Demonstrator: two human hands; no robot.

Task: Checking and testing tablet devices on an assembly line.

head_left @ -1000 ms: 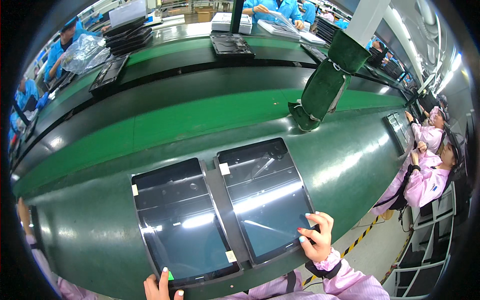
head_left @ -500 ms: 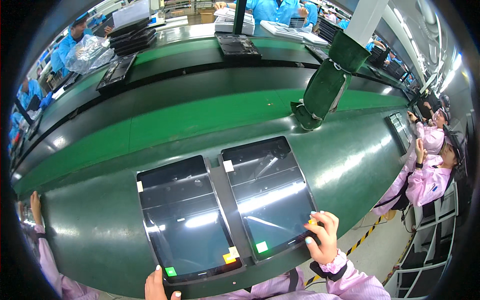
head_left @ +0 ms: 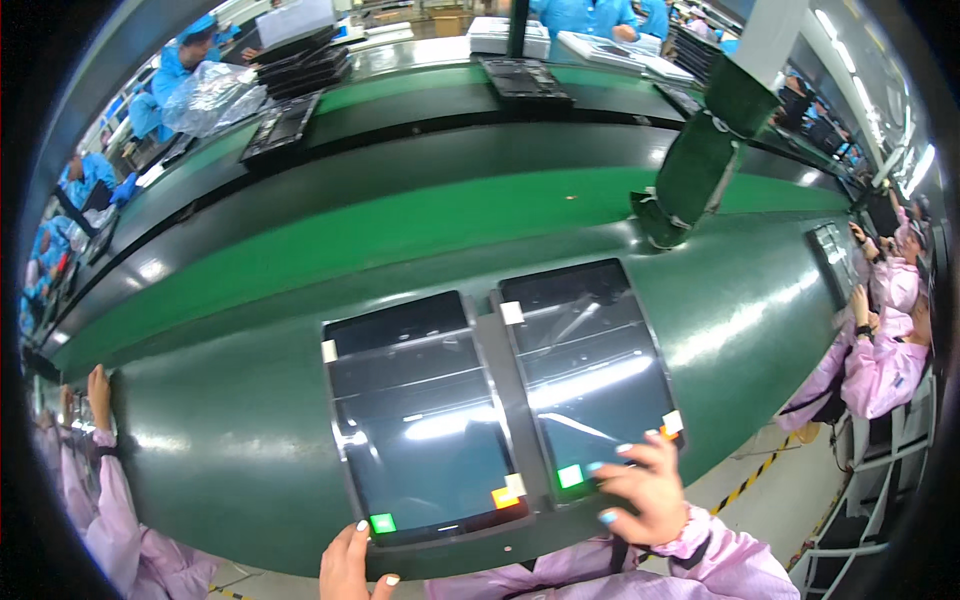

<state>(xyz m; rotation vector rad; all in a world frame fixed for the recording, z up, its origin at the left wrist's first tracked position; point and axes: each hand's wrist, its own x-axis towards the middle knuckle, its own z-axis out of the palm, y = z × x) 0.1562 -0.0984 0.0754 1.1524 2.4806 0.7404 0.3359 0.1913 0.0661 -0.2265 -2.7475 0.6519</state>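
Observation:
Two glossy black screen panels lie side by side on the green worktop. At the lower left corner of the left panel (head_left: pixel 420 420), my left hand (head_left: pixel 348 568) rests with thumb and finger apart, beside a green sticker (head_left: pixel 382 523). An orange sticker (head_left: pixel 505 497) and a pale tab mark that panel's lower right corner. Over the lower edge of the right panel (head_left: pixel 590 350) hovers or rests my right hand (head_left: pixel 650 500), fingers spread and holding nothing. Its fingertips are between a green sticker (head_left: pixel 570 476) and a white tab (head_left: pixel 672 421) over a partly hidden orange sticker.
A post wrapped in green cloth (head_left: pixel 695 170) rises from the worktop (head_left: pixel 230 440). Beyond runs a dark line with device frames (head_left: pixel 525 80) on it. A stack of black parts (head_left: pixel 300 65) stands far left. Co-workers in pink sit at both sides; others in blue work opposite.
The whole view has shifted, so the panels appear farther right. My right hand has slid left from the right panel's orange-sticker corner toward its green sticker. My left hand stays by its corner.

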